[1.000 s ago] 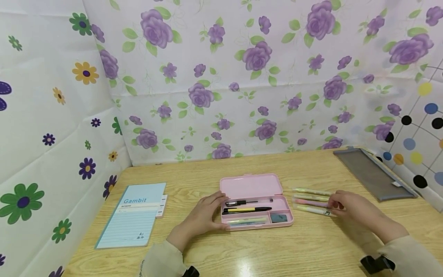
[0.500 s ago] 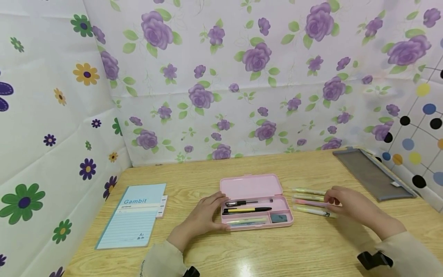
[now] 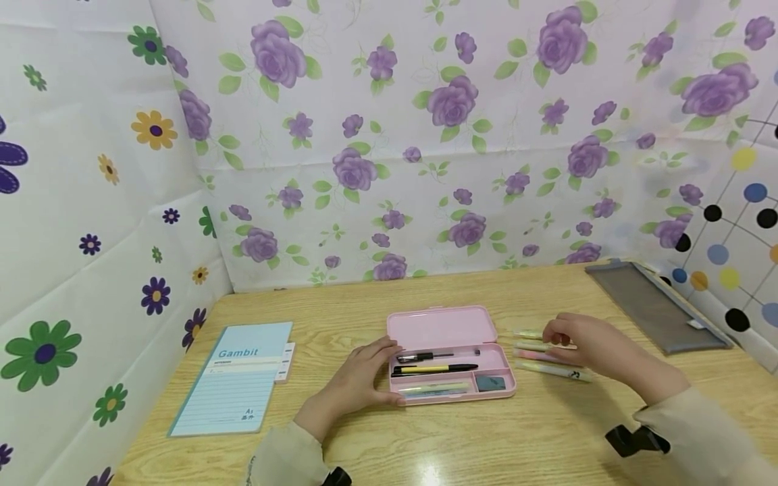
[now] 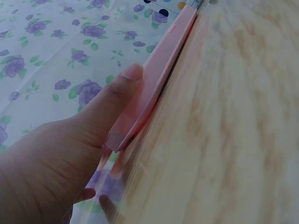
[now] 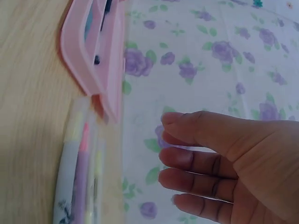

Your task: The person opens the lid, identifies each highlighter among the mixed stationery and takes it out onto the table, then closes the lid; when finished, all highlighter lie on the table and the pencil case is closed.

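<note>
A pink pencil case (image 3: pixel 442 325) lies with its lid folded back. My left hand (image 3: pixel 355 378) holds its left end, the thumb (image 4: pixel 114 91) along the front wall and the fingers at the back corner. Inside are a black pen (image 3: pixel 425 356), a yellow-and-black pen (image 3: pixel 434 369), a grey-blue eraser (image 3: pixel 489 383) and pale highlighters (image 3: pixel 434 388). My right hand (image 3: pixel 586 347) hovers over several highlighters (image 3: pixel 550 370) lying right of the case, partly covering them. In the right wrist view its loosely bent fingers (image 5: pixel 175 179) hold nothing, beside the highlighters with white and pink barrels.
At the left lies a light blue notebook (image 3: pixel 234 385) with a white tabbed sheet (image 3: pixel 283 362) sticking out from under it. A grey mesh pouch (image 3: pixel 656 304) is at the back right. Flowered cloth (image 3: pixel 389 135) hangs behind the wooden table (image 3: pixel 340 449).
My right hand has moved left and slightly back, from the highlighters' right ends to over their middles. The left hand stays at the pencil case.
</note>
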`<action>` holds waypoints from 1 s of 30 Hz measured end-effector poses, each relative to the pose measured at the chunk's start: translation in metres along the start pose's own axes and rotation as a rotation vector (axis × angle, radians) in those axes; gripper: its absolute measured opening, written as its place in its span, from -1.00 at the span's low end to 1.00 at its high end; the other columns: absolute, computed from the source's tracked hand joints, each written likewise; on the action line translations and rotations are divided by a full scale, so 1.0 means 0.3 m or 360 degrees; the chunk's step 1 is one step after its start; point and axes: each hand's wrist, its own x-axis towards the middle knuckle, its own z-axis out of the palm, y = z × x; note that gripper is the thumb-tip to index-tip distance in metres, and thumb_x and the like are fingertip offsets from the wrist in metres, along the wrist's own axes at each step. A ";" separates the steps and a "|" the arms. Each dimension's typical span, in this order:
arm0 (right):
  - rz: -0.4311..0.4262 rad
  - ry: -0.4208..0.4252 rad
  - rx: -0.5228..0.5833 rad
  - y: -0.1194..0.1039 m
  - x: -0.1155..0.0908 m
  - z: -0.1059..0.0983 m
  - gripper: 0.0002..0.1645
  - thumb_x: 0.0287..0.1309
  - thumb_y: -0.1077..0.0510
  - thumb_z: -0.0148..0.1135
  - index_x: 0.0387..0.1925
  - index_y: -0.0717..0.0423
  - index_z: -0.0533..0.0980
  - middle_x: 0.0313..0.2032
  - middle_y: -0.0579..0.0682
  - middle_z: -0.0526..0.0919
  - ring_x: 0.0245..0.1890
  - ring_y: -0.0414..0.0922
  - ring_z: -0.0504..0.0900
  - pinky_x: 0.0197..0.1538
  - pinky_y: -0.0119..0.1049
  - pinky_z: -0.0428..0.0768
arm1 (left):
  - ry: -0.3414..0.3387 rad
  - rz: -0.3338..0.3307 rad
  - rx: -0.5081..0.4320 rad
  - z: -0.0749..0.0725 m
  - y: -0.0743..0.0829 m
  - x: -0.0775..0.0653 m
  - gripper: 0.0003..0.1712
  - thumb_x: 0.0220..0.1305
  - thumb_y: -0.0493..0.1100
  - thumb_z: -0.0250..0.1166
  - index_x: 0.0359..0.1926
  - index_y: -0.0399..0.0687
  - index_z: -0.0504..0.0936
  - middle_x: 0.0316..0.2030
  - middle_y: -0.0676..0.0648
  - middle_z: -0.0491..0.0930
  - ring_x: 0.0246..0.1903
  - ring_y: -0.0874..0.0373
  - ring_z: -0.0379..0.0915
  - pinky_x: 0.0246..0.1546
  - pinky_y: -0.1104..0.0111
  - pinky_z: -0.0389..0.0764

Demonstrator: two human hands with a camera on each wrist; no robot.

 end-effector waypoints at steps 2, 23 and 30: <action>-0.0014 0.0008 0.0005 -0.018 0.016 -0.001 -0.86 0.04 0.13 0.41 -0.37 -0.09 0.56 -0.47 -0.30 0.43 -0.49 -0.42 0.33 -0.45 -0.44 0.40 | 0.0002 0.0004 0.0000 0.001 0.000 0.000 0.03 -0.07 0.36 0.39 0.39 0.05 0.30 0.42 -0.07 0.23 0.43 -0.03 0.12 0.39 -0.05 0.20; -0.0192 -0.0150 0.0353 -0.198 0.157 0.026 -0.88 0.13 0.15 0.33 -0.25 -0.03 0.61 -0.31 -0.13 0.61 -0.35 -0.28 0.52 -0.29 -0.37 0.58 | -0.0011 -0.0007 0.0011 0.008 -0.012 0.005 0.05 -0.07 0.39 0.37 0.40 0.07 0.28 0.43 -0.05 0.21 0.43 0.00 0.10 0.40 -0.02 0.20; -0.0240 -0.0235 0.0474 -0.239 0.177 0.065 -0.86 0.15 0.14 0.33 -0.23 0.05 0.61 -0.30 -0.09 0.62 -0.35 -0.27 0.53 -0.30 -0.42 0.56 | 0.0001 0.0010 0.0013 0.013 -0.018 0.007 0.04 -0.07 0.39 0.38 0.39 0.08 0.29 0.42 -0.05 0.22 0.43 0.00 0.11 0.39 -0.03 0.21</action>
